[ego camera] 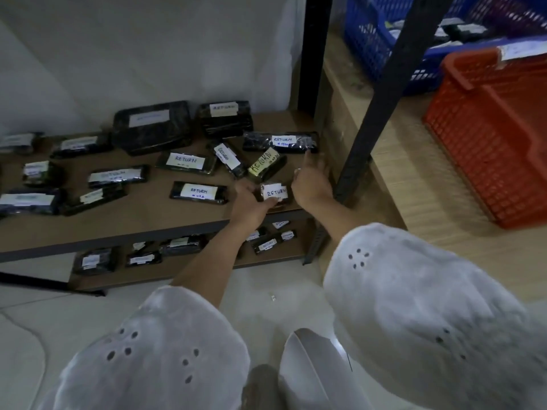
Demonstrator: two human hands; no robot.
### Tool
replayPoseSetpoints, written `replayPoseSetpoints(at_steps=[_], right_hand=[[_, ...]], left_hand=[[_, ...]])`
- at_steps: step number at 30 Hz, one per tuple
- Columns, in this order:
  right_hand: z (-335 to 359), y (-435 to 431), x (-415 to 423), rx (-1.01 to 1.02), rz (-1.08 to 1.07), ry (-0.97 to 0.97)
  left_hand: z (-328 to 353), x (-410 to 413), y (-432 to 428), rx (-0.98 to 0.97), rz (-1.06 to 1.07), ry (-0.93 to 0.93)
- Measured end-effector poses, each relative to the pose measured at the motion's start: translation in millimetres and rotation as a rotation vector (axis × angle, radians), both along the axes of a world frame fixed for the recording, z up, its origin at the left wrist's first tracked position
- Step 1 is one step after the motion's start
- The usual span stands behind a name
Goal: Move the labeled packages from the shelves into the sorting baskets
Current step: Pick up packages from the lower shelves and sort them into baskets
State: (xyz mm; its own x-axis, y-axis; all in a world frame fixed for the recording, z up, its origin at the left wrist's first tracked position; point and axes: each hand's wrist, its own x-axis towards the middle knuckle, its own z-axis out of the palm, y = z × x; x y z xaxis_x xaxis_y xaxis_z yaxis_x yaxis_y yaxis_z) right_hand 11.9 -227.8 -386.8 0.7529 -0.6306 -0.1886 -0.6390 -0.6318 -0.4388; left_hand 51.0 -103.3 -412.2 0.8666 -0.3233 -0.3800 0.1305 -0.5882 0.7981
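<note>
Several black-wrapped packages with white "RETURN" labels lie on a brown shelf board (142, 220). My left hand (250, 202) grips a small labeled package (275, 193) near the board's front right corner. My right hand (310, 180) hovers just right of it with the index finger stretched toward a long labeled package (281, 142); it holds nothing. A yellow-labeled package (265, 165) lies between them. An orange basket (491, 137) and a blue basket (381, 39) sit on the wooden surface to the right.
A black shelf post (381, 93) stands right of my right hand, another (313, 51) behind it. A lower shelf (183, 267) holds more labeled packages. The blue basket contains some packages. White tiled floor lies below, and my white sleeves fill the foreground.
</note>
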Motion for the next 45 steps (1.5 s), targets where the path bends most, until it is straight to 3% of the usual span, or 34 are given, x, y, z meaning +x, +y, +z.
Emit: replayPoseSetpoints(at_steps=[4,7,19,24,33,45], right_hand=[[-8,-11,9,-0.055,0.047,0.211],[-11,-6,6,-0.007,0.054,0.243],[98,33,-96,0.6,-0.097,-0.231],[159,12,-148,0.687,-0.15,-0.422],[224,-122,-201,0.625,-0.211,-0.7],[261,-350,-278,0.684,-0.197,-0.662]], left_hand=[[4,4,10,-0.276,0.036,0.117],[13,5,19,-0.327,0.045,0.147],[130,-65,73,-0.395,0.175,0.276],[187,-107,56,-0.439,0.153,0.35],[251,-182,-64,-0.593,0.016,0.319],[277,-257,-293,-0.687,-0.128,0.335]])
